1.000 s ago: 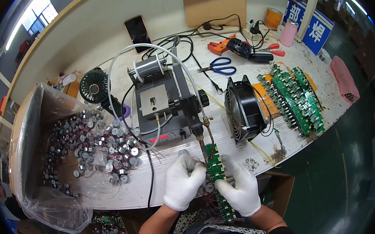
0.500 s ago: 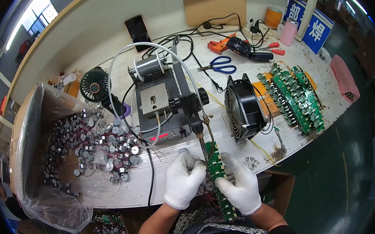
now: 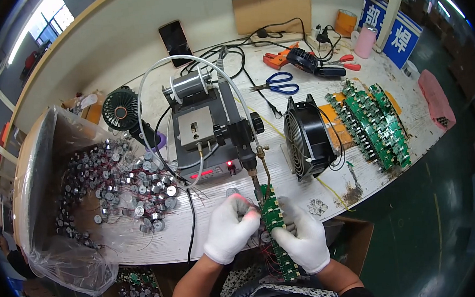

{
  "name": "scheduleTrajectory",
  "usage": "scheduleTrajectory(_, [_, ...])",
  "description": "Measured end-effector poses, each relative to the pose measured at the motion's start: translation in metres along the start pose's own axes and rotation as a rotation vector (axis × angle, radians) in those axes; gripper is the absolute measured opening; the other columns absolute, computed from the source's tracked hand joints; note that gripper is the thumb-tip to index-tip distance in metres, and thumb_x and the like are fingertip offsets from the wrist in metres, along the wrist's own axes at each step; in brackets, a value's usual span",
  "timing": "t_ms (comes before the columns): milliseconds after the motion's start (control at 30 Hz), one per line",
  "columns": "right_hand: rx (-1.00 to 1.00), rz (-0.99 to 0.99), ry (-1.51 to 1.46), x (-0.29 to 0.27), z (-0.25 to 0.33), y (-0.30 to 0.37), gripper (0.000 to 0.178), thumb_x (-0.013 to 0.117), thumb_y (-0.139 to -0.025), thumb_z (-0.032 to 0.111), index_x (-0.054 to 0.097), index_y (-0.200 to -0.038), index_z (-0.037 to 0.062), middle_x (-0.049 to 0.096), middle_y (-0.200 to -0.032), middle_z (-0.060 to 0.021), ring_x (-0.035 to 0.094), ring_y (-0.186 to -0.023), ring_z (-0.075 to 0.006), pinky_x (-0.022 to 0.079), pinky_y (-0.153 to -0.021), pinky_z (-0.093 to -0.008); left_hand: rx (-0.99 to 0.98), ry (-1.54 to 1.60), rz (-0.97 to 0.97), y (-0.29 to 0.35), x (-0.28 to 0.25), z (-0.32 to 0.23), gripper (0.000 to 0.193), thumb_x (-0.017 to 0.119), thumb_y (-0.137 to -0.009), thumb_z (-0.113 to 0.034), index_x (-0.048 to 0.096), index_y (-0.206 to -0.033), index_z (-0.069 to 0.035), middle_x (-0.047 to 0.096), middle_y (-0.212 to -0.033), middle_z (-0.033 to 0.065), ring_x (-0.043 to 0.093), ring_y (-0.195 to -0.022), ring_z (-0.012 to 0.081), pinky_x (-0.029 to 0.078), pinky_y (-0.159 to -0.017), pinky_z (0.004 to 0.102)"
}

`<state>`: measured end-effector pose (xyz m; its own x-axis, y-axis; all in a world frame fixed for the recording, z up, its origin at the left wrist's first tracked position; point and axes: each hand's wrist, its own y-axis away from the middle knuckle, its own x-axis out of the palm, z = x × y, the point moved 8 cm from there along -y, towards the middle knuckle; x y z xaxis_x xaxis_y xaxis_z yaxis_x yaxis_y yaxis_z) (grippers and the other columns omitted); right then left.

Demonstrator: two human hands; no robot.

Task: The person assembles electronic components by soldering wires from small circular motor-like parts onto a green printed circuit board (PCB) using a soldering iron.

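Note:
My right hand (image 3: 301,237), in a white glove, grips a long narrow green circuit board (image 3: 273,215) by its right edge. The board points away from me, its far end under the tip of an automatic-feed soldering iron (image 3: 255,183). At the board's left edge my left hand (image 3: 230,230), also gloved, has thumb and fingers pinched close to the tip. What they pinch is too small to make out. Just beyond those fingers a round silver motor (image 3: 232,192) is partly visible. Thin red wires hang below the board between my hands.
Behind stands the solder feeder (image 3: 195,126) with its wire reel (image 3: 188,86). Left lies a plastic-lined box (image 3: 39,181) spilling small motors. To the right are a black fan (image 3: 309,137) and stacked green boards (image 3: 372,126). Blue-handled scissors (image 3: 281,83) and a phone (image 3: 175,41) lie farther back.
The board has shifted slightly toward me under the iron. My left hand has drawn a little to the left. A red lamp on the feeder is lit, with a red glow on the left glove.

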<state>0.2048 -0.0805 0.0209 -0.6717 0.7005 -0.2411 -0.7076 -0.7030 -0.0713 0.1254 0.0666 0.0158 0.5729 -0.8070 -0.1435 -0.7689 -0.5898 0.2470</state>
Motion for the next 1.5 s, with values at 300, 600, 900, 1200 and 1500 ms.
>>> scheduleTrajectory(300, [-0.02, 0.001, -0.011, 0.001, 0.002, 0.002, 0.056, 0.07, -0.079, 0.002, 0.053, -0.132, -0.0021, 0.065, -0.089, -0.0133, 0.065, -0.071, -0.0184, 0.054, -0.065, -0.0297, -0.035, -0.086, 0.13, -0.007, 0.0, -0.003, 0.017, 0.062, -0.079, -0.013, 0.058, -0.081, 0.004, 0.063, -0.067, 0.006, 0.058, -0.061, 0.0108, 0.048, -0.057, 0.028])
scheduleTrajectory(600, [-0.031, -0.016, -0.058, -0.001, -0.001, 0.005, 0.057, 0.07, -0.079, 0.0, 0.052, -0.133, -0.0016, 0.065, -0.092, -0.0132, 0.066, -0.073, -0.0187, 0.054, -0.067, -0.0295, -0.061, -0.053, 0.119, -0.006, 0.004, -0.007, 0.015, 0.062, -0.079, -0.011, 0.058, -0.079, 0.004, 0.063, -0.066, 0.0067, 0.058, -0.061, 0.0109, 0.049, -0.057, 0.0276])
scheduleTrajectory(900, [-0.058, -0.038, -0.029, -0.002, -0.002, 0.008, 0.057, 0.07, -0.078, 0.0, 0.053, -0.133, -0.0005, 0.064, -0.09, -0.0125, 0.066, -0.073, -0.0185, 0.054, -0.066, -0.0298, 0.003, -0.126, 0.083, -0.004, 0.004, -0.016, 0.013, 0.062, -0.079, -0.01, 0.058, -0.077, 0.002, 0.062, -0.066, 0.0054, 0.056, -0.061, 0.0093, 0.047, -0.058, 0.0267])
scheduleTrajectory(1200, [-0.017, -0.016, -0.016, -0.002, -0.005, 0.006, 0.055, 0.07, -0.078, 0.001, 0.054, -0.131, -0.0015, 0.065, -0.088, -0.0129, 0.065, -0.069, -0.0188, 0.053, -0.064, -0.0298, -0.01, -0.119, 0.072, -0.005, 0.004, -0.007, 0.013, 0.062, -0.079, -0.01, 0.058, -0.077, 0.002, 0.061, -0.065, 0.005, 0.056, -0.06, 0.0096, 0.047, -0.058, 0.0272])
scheduleTrajectory(1500, [-0.047, -0.021, -0.005, -0.004, -0.001, 0.001, 0.051, 0.067, -0.079, -0.001, 0.056, -0.128, -0.0048, 0.065, -0.086, -0.0135, 0.064, -0.068, -0.019, 0.053, -0.064, -0.03, -0.088, 0.045, 0.097, -0.002, 0.008, 0.002, 0.013, 0.06, -0.082, -0.01, 0.058, -0.083, 0.003, 0.061, -0.066, 0.0042, 0.057, -0.06, 0.0096, 0.048, -0.057, 0.0269])
